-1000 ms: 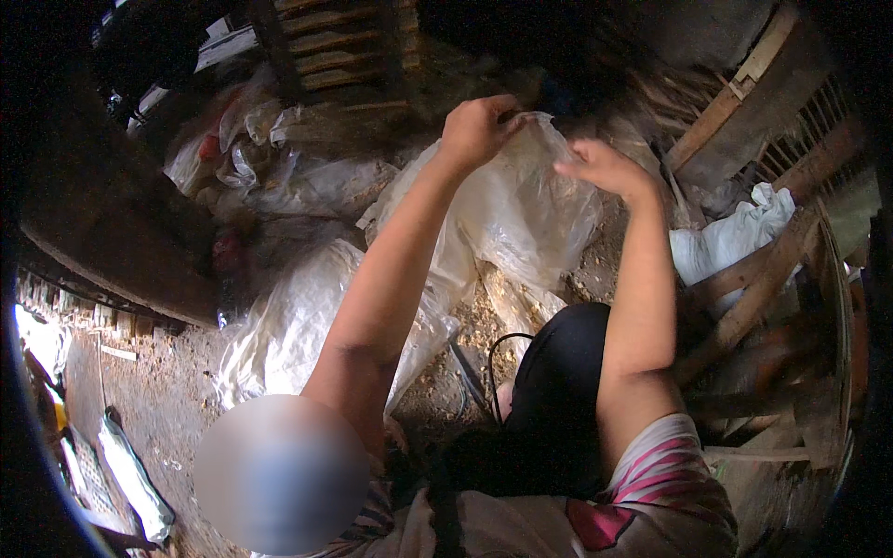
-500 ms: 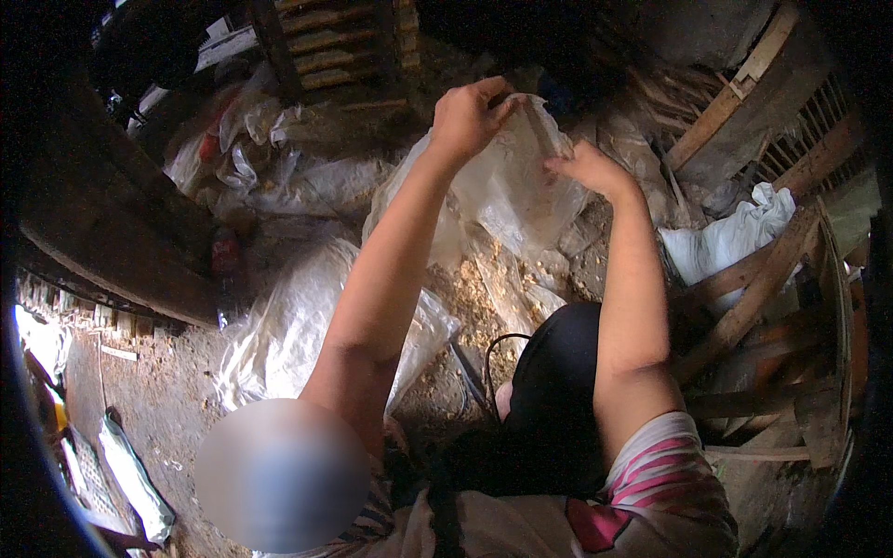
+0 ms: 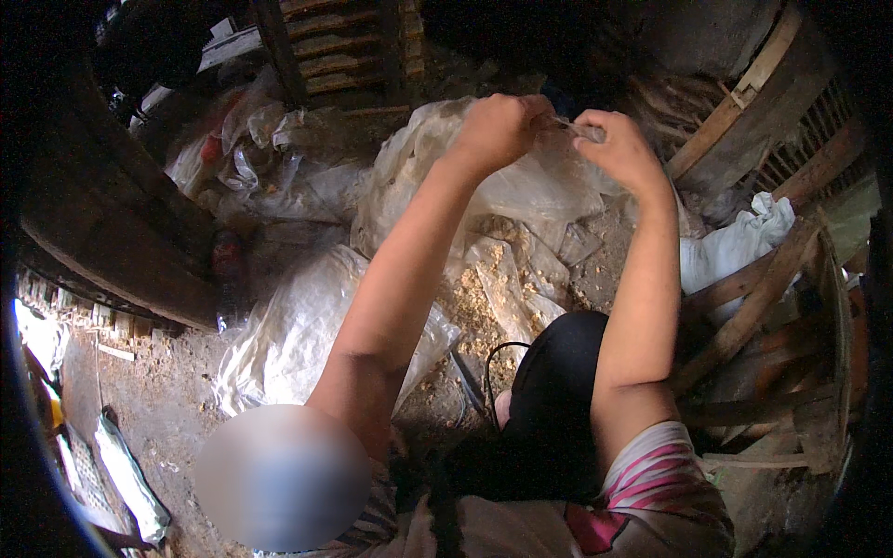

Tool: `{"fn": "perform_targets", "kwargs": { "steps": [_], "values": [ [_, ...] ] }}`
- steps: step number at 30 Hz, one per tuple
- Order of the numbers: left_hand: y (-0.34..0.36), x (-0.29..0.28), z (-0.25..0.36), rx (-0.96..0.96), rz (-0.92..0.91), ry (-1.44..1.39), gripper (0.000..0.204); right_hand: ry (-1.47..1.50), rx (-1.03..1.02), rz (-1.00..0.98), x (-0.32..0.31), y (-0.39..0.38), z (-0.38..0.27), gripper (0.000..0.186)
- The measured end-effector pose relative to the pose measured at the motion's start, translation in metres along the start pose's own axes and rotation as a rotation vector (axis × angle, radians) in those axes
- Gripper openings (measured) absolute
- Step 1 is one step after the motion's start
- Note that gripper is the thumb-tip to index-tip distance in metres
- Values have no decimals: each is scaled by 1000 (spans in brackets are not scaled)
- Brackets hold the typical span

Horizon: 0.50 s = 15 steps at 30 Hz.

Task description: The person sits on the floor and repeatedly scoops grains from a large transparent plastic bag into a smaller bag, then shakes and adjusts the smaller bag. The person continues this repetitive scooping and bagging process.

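Note:
A large, thin, clear plastic bag [image 3: 409,181] spreads between and below my hands, its surface crumpled and dusty. My left hand [image 3: 502,135] is closed on the bag's upper edge, its fingertips partly hidden behind the knuckles. To the right, my right hand [image 3: 621,153] pinches the same edge between thumb and fingers, and a short twisted stretch of plastic runs between the hands. Under the bag, pale yellowish crumbs [image 3: 462,302] lie scattered on the ground and over a strip of plastic film [image 3: 502,288]. A whitish plastic bag [image 3: 293,321] lies crumpled near my left forearm.
At the left stands a dark bottle [image 3: 226,270] beside a big curved dark object [image 3: 112,251]. More plastic sheeting [image 3: 316,186] is heaped at the far left. A white sack [image 3: 735,244] and wooden beams [image 3: 758,288] crowd the right. My bent knee [image 3: 563,363] is below the hands.
My left hand has moved right and slightly down, while my right hand has risen and gone slightly right. The plastic edge, earlier hanging from the left hand, now stretches between both hands.

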State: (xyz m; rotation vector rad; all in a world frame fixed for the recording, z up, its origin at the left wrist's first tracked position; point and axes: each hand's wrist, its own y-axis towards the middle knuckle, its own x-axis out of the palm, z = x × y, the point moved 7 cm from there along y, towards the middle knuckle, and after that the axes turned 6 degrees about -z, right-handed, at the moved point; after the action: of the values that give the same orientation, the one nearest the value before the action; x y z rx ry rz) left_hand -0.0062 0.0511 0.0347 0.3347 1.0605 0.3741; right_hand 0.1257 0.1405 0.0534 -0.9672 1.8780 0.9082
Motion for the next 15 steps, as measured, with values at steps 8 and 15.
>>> {"fn": "perform_targets", "kwargs": {
  "steps": [8, 15],
  "values": [
    [-5, -15, 7, 125, 253, -113, 25, 407, -86, -15, 23, 12, 6, 39],
    [-17, -41, -6, 29, 375, -6, 30, 417, 95, 19, 10, -10, 25, 28]
  ]
}}
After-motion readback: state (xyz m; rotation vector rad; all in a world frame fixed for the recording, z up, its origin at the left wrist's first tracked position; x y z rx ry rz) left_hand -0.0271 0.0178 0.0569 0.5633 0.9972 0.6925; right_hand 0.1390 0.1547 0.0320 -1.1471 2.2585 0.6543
